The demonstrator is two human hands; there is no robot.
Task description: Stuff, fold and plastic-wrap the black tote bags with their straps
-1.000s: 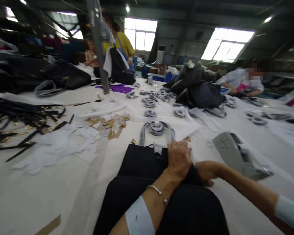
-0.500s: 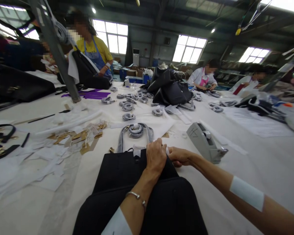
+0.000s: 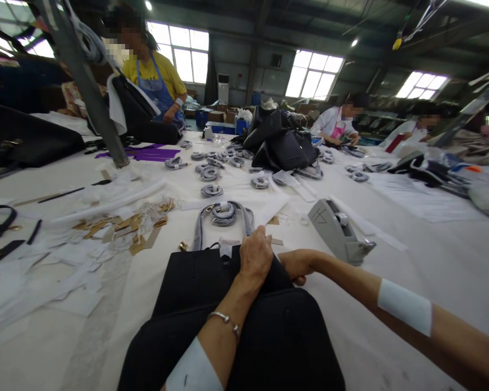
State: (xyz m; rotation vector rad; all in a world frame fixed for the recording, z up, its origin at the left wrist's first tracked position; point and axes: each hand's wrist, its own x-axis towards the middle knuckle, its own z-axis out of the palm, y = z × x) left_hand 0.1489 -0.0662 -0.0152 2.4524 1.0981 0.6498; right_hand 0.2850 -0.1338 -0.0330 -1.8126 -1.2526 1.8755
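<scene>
A black bag [image 3: 285, 336] lies in front of me on the white-covered table, its grey-wrapped handle [image 3: 248, 216] stretched out beyond its top edge. Inside that handle's loop rests a coiled, wrapped strap [image 3: 224, 214]. My left hand [image 3: 256, 254], with a bracelet at the wrist, is closed on the bag's upper edge, right of the small clasp [image 3: 225, 259]. Against the bag's right side is my right hand [image 3: 298, 265], fingers curled and partly hidden behind the edge; what it grips cannot be made out.
A grey tape dispenser [image 3: 338, 231] stands right of my hands. Paper scraps and brown tags [image 3: 138, 225] lie left. Farther back are coiled straps [image 3: 209, 174], a heap of black bags [image 3: 285, 142] and a slanted metal post [image 3: 93, 92]. Several people are beyond the table.
My right hand has slipped slightly down and farther behind the bag's right edge, and the white bit between my hands no longer shows. The view has shifted a little.
</scene>
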